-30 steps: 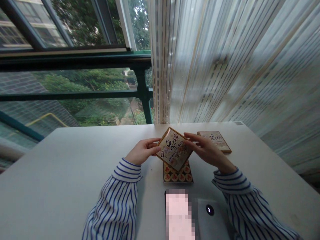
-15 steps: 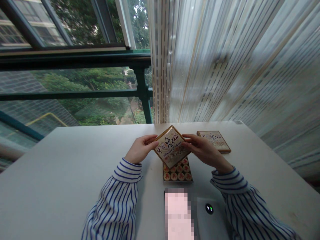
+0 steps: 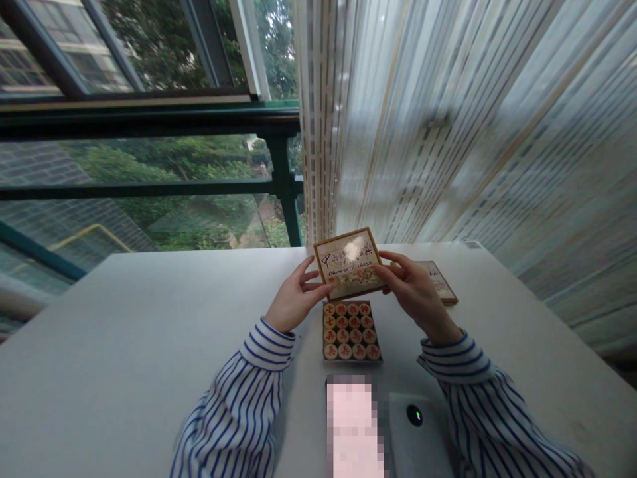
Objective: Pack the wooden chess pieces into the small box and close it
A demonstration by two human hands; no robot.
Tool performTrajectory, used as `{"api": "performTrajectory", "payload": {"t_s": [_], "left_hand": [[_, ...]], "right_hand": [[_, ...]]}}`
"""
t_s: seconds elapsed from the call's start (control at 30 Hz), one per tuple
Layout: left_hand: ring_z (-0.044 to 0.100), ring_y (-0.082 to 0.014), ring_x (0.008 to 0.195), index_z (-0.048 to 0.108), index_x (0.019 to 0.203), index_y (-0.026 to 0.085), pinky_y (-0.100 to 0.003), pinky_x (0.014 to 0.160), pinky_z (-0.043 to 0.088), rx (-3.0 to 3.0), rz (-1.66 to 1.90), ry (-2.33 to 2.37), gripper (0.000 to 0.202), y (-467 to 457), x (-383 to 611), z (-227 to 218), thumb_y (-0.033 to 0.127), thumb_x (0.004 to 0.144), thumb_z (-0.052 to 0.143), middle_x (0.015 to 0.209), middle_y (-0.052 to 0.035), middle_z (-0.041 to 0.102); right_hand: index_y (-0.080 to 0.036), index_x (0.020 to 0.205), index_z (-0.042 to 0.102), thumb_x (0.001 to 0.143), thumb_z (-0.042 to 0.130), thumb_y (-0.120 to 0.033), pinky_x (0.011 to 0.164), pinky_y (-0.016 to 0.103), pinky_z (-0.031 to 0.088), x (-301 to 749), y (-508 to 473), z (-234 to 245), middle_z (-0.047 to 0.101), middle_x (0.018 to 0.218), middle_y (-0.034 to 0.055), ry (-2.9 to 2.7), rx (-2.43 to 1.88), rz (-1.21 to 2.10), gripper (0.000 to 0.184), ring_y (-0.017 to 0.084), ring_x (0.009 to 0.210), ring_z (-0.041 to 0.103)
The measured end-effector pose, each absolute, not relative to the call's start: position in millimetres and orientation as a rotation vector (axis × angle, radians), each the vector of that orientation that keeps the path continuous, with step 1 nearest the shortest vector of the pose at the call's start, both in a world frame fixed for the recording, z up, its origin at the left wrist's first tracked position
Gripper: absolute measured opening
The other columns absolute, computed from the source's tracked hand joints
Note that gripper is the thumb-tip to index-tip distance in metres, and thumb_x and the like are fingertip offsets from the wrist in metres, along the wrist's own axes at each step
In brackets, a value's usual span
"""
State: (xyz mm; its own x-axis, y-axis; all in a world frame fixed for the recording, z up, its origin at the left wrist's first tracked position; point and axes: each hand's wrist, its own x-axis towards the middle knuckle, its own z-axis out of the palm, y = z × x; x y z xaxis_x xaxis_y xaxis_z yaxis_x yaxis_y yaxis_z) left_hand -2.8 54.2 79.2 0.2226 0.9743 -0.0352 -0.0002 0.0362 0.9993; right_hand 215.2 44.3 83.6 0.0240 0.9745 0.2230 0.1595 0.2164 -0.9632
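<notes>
Over the far half of the table I hold up a Chinese chess box lid [image 3: 348, 273], its printed face toward me and slightly tilted. My right hand [image 3: 415, 292] pinches its right edge, thumb in front. At the lower left corner is my left hand [image 3: 294, 297], its thumb against the lid and its fingers along the left edge, the index finger raised. Just below, an open box [image 3: 352, 360] lies on the table. Rows of round wooden Chinese chess pieces [image 3: 354, 336] with red characters fill it.
Partly behind my right hand lies a second printed Chinese chess lid or box [image 3: 440, 284]. A phone with a blurred pink screen [image 3: 351, 425] and a grey device with a small lit display [image 3: 418, 431] lie near me on the white table [image 3: 149, 332]. Striped curtain [image 3: 423, 133] and window behind.
The lid has turned from a diamond position to nearly level and moved up, uncovering the top rows of pieces. My left hand has shifted right, toward the lid's lower corner.
</notes>
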Motion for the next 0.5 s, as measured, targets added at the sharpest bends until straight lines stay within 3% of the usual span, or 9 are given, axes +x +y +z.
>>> {"api": "performTrajectory", "payload": {"t_s": [0.2,0.4,0.5], "left_hand": [[0.061,-0.0197,0.090,0.029,0.134,0.016,-0.035,0.080,0.051,1.311,1.053,1.005,0.077,51.0,3.9,81.5,0.022,0.067,0.067,0.121,-0.0149,0.052],[0.060,-0.0202,0.092,0.037,0.130,0.013,-0.037,0.082,0.050,1.370,1.101,1.052,0.067,52.1,1.8,79.9,0.023,0.069,0.064,0.122,-0.0140,0.051],[0.060,-0.0211,0.094,0.040,0.128,0.012,-0.036,0.081,0.051,1.423,1.106,1.085,0.062,50.9,1.9,81.9,0.023,0.071,0.062,0.125,-0.0140,0.049]], "right_hand": [[-0.016,0.112,0.049,0.077,0.054,-0.044,0.048,0.026,0.048,212.3,43.7,81.0,0.068,0.084,0.0070,-1.379,-1.209,0.933,0.046,0.014,0.061,0.057],[-0.018,0.120,0.046,0.078,0.052,-0.043,0.050,0.028,0.051,208.6,39.0,84.0,0.057,0.116,0.0113,-1.467,-1.250,0.850,0.049,0.016,0.068,0.061],[-0.019,0.122,0.044,0.079,0.051,-0.042,0.053,0.029,0.051,208.0,36.0,83.4,0.058,0.112,0.0104,-1.516,-1.301,0.793,0.049,0.015,0.064,0.060]]}}
